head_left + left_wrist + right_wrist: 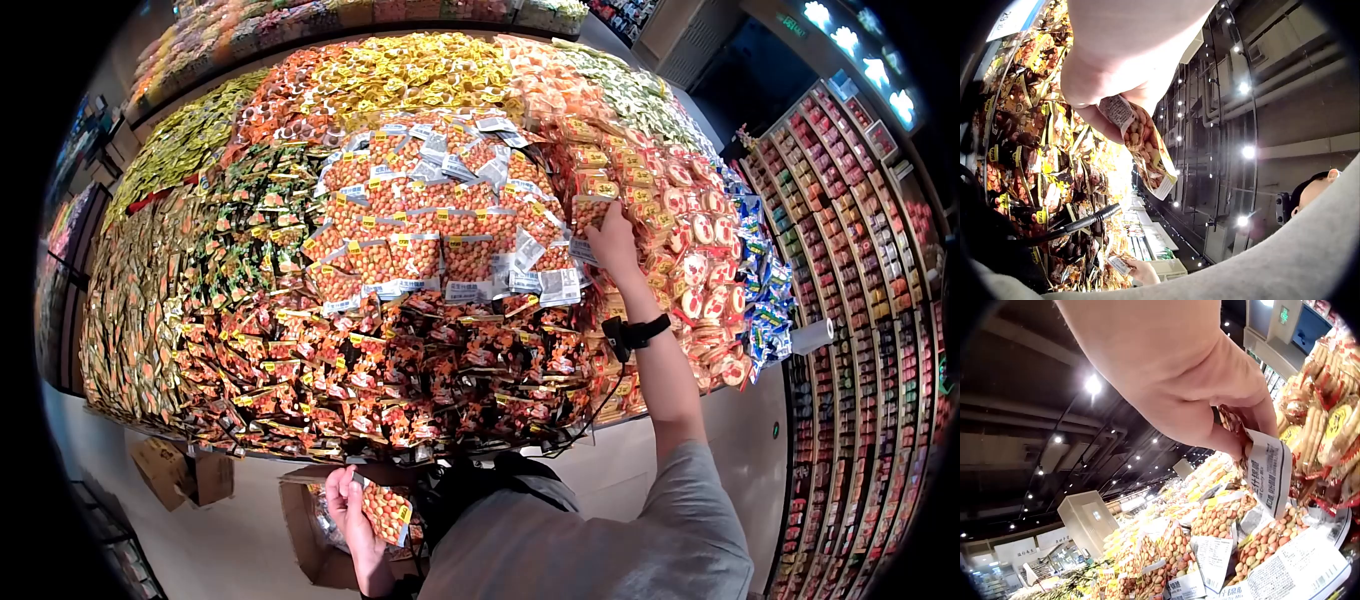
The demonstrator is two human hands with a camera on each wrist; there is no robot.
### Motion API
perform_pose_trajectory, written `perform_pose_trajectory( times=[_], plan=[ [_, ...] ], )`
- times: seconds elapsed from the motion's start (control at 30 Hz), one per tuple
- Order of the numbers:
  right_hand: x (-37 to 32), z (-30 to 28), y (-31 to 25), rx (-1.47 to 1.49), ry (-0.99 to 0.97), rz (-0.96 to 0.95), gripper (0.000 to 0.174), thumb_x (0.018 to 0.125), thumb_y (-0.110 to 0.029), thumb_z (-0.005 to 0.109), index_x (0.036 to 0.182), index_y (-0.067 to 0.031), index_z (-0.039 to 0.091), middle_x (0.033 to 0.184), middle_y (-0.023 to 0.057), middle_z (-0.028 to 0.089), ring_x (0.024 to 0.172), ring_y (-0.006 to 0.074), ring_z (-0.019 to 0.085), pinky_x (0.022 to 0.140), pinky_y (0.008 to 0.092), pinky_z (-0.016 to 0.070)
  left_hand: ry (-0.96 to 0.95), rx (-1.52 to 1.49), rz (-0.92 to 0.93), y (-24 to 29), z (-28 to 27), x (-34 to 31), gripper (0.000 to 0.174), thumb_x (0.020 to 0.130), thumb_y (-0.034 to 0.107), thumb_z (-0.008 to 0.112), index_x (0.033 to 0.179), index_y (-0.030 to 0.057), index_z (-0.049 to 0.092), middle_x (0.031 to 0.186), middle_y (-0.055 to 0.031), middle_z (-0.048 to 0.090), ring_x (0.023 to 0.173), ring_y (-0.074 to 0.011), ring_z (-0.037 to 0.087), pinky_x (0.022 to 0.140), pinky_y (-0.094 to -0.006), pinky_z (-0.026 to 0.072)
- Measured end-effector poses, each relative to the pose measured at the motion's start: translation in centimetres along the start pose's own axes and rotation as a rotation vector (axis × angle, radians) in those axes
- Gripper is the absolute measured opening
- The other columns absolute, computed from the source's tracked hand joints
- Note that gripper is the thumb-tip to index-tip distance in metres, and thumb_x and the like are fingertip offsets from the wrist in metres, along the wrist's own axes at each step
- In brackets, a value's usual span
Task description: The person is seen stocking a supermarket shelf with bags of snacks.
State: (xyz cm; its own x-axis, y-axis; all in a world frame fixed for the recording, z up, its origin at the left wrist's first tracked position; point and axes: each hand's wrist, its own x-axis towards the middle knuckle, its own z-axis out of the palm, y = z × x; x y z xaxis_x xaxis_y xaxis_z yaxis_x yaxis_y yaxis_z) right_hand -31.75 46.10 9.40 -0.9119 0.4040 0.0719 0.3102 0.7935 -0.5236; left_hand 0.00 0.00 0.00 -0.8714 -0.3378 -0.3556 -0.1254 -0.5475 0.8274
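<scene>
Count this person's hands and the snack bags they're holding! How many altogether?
Hands: 2 (left hand, right hand)
Held snack bags: 2 (left-hand bag, right-hand bag)
Total: 4

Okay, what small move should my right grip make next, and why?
Probably lower the white-labelled plastic nut packet and loosen your right grip: it's at the right edge of a heap of matching nut packets, while your left grip holds another such packet.
</scene>
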Motion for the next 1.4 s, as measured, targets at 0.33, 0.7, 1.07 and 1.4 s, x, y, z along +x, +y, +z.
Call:
perform_pose_trajectory(
  times=[0.33,0.7,1.07,1.4],
  plan=[
    [1.4,3.2,1.8,0.137,0.243,0.004,0.050,0.078,-0.011,0.069,0.122,0.0066,0.051,0.102,0.0307,0.064,0.101,0.0452,0.061,0.088,0.0484,0.0486,-0.032,0.096,0.009,1.0,2.4,0.5,0.028,0.093,0.007,0.064,0.119,0.0050,0.053,0.114,-0.0027,0.062,0.097,-0.0085,0.054,0.090,-0.0253,0.0432],
    [1.8,7.2,5.0,-0.050,0.166,-0.238,0.033,0.077,-0.006,0.066,0.108,0.0025,0.058,0.100,0.0237,0.065,0.093,0.0426,0.062,0.078,0.0478,0.0500,-0.070,0.064,-0.032,-0.1,2.8,0.0,0.027,0.093,0.009,0.064,0.118,0.0039,0.054,0.110,-0.0004,0.061,0.096,-0.0076,0.052,0.090,-0.0243,0.0417],
    [-5.2,3.7,4.6,-0.562,0.043,-0.797,0.023,0.076,-0.006,0.062,0.096,-0.0056,0.053,0.107,0.0138,0.050,0.106,0.0310,0.052,0.082,0.0411,0.0479,-0.084,0.081,-0.017,0.5,3.7,-0.1,0.029,0.094,0.009,0.064,0.120,0.0041,0.053,0.114,-0.0032,0.061,0.100,-0.0090,0.054,0.091,-0.0258,0.0431],
    [-5.4,4.1,5.0,-0.723,0.106,-0.958,0.022,0.076,-0.013,0.063,0.095,-0.0076,0.054,0.105,0.0117,0.052,0.102,0.0261,0.051,0.081,0.0348,0.0408,-0.106,0.038,-0.038,-0.3,3.3,0.2,0.030,0.093,0.007,0.063,0.122,0.0035,0.052,0.119,-0.0068,0.062,0.105,-0.0118,0.055,0.096,-0.0270,0.0425]
  ],
)
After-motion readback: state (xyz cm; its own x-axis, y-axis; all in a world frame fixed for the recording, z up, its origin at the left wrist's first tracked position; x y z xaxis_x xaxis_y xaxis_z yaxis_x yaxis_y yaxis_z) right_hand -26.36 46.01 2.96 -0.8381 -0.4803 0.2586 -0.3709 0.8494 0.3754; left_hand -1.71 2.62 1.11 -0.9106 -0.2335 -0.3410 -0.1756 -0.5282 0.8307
